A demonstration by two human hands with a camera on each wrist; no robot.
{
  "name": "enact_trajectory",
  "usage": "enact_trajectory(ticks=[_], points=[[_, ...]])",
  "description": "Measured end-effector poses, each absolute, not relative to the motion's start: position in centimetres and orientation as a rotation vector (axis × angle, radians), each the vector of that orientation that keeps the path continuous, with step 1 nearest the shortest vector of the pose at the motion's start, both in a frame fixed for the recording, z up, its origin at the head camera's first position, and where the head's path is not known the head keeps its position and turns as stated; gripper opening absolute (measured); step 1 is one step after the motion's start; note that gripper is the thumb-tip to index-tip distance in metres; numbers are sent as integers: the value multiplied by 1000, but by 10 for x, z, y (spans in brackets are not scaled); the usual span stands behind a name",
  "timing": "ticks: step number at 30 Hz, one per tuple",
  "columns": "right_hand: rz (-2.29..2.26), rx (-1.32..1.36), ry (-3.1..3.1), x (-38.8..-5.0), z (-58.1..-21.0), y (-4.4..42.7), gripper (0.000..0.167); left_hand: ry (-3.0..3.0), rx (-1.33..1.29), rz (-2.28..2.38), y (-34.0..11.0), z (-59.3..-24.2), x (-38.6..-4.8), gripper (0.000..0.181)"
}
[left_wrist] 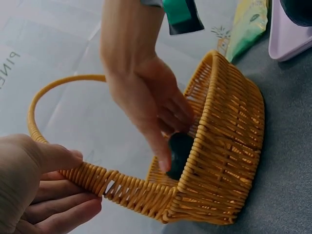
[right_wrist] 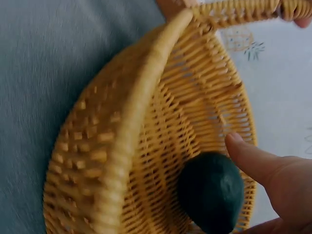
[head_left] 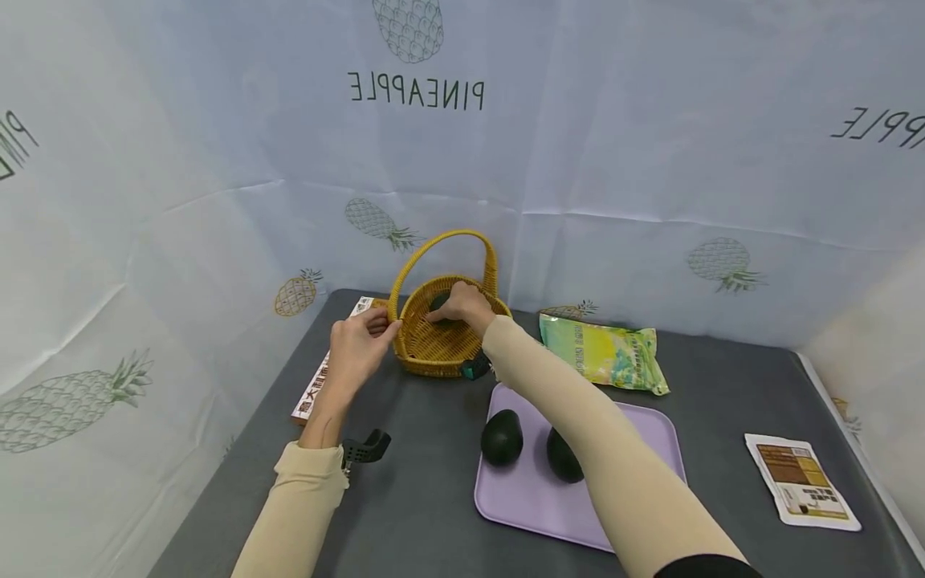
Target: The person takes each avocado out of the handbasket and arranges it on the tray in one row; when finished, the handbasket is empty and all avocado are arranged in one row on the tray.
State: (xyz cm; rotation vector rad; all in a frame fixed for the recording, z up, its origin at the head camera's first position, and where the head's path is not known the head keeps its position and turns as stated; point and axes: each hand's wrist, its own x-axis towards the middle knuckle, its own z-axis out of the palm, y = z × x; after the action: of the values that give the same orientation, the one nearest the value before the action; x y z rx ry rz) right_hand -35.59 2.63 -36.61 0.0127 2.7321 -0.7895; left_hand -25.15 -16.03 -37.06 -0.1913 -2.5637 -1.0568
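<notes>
A yellow woven basket with an arched handle stands at the back of the table. My left hand pinches the lower left part of its handle, thumb on one side and fingers on the other. Inside the basket lies a dark green avocado. My right hand reaches into the basket beside the avocado. In the right wrist view its thumb is extended and apart from the avocado; the other fingers are mostly out of that frame.
Two more avocados, one at left and one partly behind the right sleeve, lie on a purple tray. Behind it is a yellow-green packet. A brown-and-white pouch lies at right, a narrow box at left.
</notes>
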Motion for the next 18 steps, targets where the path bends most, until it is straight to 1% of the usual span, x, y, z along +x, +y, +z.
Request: enact_trajectory(ticks=[9, 13, 18], points=[[-715, -34, 2746, -367, -372, 28, 91, -2553, -203, -1072, -160, -372, -252, 33], [-685, -58, 2770, -370, -379, 28, 88, -2552, -205, -1060, -161, -370, -253, 32], [-714, -94, 2788, -370, -385, 30, 80, -2570, -195, -1058, -160, -369, -251, 33]])
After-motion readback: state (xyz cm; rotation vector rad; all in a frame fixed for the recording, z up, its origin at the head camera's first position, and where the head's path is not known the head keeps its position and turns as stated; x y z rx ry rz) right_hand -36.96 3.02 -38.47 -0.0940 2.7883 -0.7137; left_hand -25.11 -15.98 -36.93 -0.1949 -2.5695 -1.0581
